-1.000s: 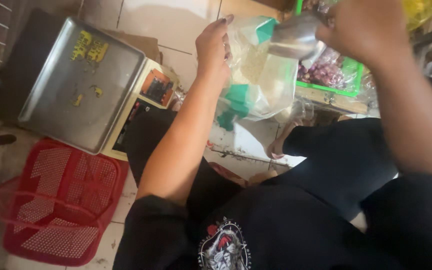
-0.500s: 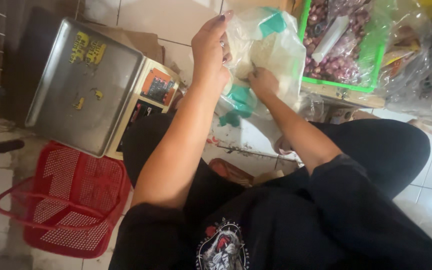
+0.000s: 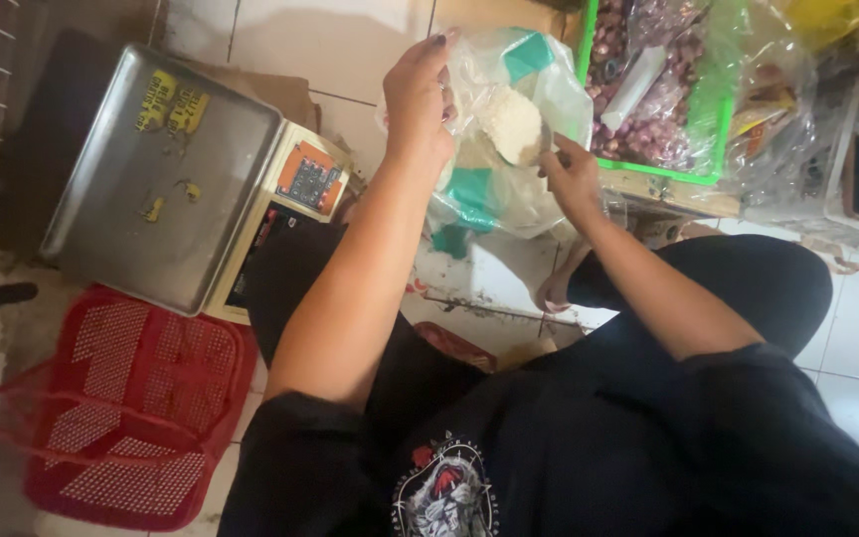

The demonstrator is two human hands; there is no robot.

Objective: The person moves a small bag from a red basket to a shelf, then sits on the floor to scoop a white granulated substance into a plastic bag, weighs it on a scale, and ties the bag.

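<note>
Up high, the left hand (image 3: 418, 99) fingers pinch the plastic bag (image 3: 509, 139) rim; the right hand (image 3: 571, 177) fingers grip a scoop (image 3: 514, 124) of white grains inside.

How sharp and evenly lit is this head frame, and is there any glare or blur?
Head view: light is dim and warm; the scale pan shows a soft sheen, no harsh glare. The left hand, right hand and clear bag are slightly soft, its contents hard to read. The green crate corner is cluttered and murky; the dark clothing loses detail.
</note>
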